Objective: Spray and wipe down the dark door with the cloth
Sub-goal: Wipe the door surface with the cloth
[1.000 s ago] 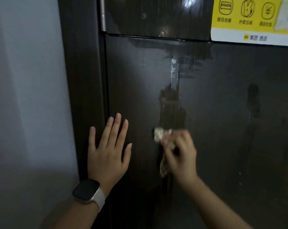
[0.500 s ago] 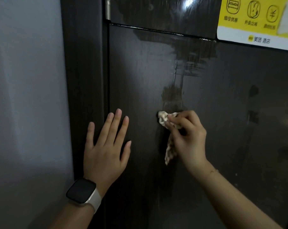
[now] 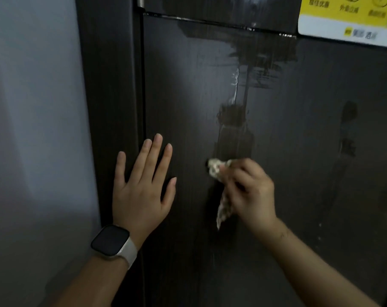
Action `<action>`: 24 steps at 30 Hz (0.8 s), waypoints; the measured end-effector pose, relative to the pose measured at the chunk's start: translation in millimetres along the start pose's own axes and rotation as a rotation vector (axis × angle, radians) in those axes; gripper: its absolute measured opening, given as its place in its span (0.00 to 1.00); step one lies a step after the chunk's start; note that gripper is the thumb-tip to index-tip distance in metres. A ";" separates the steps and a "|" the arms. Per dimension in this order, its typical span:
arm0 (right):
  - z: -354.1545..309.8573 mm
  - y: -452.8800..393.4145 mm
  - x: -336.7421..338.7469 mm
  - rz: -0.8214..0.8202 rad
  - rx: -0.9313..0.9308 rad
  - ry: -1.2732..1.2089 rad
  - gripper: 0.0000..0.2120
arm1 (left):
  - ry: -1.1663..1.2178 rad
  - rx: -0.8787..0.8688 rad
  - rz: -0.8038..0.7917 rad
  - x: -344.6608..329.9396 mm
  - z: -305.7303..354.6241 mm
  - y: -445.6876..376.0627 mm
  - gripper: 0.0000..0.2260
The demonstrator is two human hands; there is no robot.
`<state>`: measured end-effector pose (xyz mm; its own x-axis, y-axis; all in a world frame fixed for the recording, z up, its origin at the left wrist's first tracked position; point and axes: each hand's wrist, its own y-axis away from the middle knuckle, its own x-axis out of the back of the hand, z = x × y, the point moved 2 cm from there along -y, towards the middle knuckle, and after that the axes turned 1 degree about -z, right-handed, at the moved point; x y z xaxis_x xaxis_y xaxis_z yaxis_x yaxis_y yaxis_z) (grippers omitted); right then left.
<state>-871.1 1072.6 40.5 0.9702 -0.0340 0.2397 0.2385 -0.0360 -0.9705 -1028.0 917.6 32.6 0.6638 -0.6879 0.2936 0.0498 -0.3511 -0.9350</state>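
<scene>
the left hand (image 3: pixel 141 193) lies flat with straight fingers on the dark door (image 3: pixel 310 173). the right hand (image 3: pixel 250 191) squeezes the cloth (image 3: pixel 217 171) against it.

Dark door (image 3: pixel 287 173): upright, wood-grained brown, glossy, with a horizontal seam near the top. Streaked with darker wet patches below that seam and a thin pale run of liquid down the middle. Cloth (image 3: pixel 217 171): small, pale, mottled, bunched at the top and pressed against the door panel, one loose tail hanging down, slightly blurred.
</scene>
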 end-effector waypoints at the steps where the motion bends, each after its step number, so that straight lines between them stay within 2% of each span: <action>1: 0.1 -4.5 -1.6 0.062 -0.026 -0.022 0.04 | -0.011 -0.003 -0.004 -0.3 -0.1 -0.1 0.28; 3: 3.8 26.1 -11.4 0.076 -0.039 -0.069 0.01 | -0.025 -0.010 -0.001 -1.3 -0.5 0.0 0.28; 4: 4.8 55.6 -17.6 0.028 -0.034 -0.080 0.03 | -0.029 -0.011 0.003 -1.8 -0.4 0.1 0.28; 6: 5.9 129.7 -31.7 -0.149 -0.013 -0.082 0.09 | -0.027 -0.013 0.004 -2.4 -0.1 0.2 0.28; 8: 7.9 197.9 -42.1 -0.346 -0.028 -0.089 0.11 | -0.022 -0.011 0.009 -2.7 -0.6 0.0 0.28; 11: 9.4 236.8 -40.9 -0.518 -0.003 -0.077 0.11 | -0.020 -0.007 0.009 -2.4 -1.0 0.0 0.28; 13: 7.4 216.7 -34.6 -0.509 0.020 -0.080 0.11 | -0.017 -0.012 0.014 -2.7 -0.1 -0.5 0.28; 18: 6.9 136.0 -23.4 -0.156 -0.092 -0.058 0.09 | -0.024 -0.018 0.031 -4.9 -0.7 0.4 0.28; 20: 5.6 139.9 -28.0 -0.098 -0.088 -0.062 0.09 | -0.019 -0.023 0.033 -4.8 -0.4 0.3 0.28; 22: 3.4 164.4 -35.1 -0.193 0.011 -0.063 0.09 | -0.018 -0.020 0.026 -4.3 0.0 0.3 0.28; 24: 1.5 190.9 -39.3 -0.366 0.106 -0.052 0.12 | -0.018 -0.013 0.007 -3.7 -0.4 0.5 0.28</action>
<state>-863.7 1068.6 -154.2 0.8200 0.0129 0.5722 0.5702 0.0668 -0.8188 -1030.7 919.8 31.1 0.6772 -0.6791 0.2832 0.0353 -0.3544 -0.9344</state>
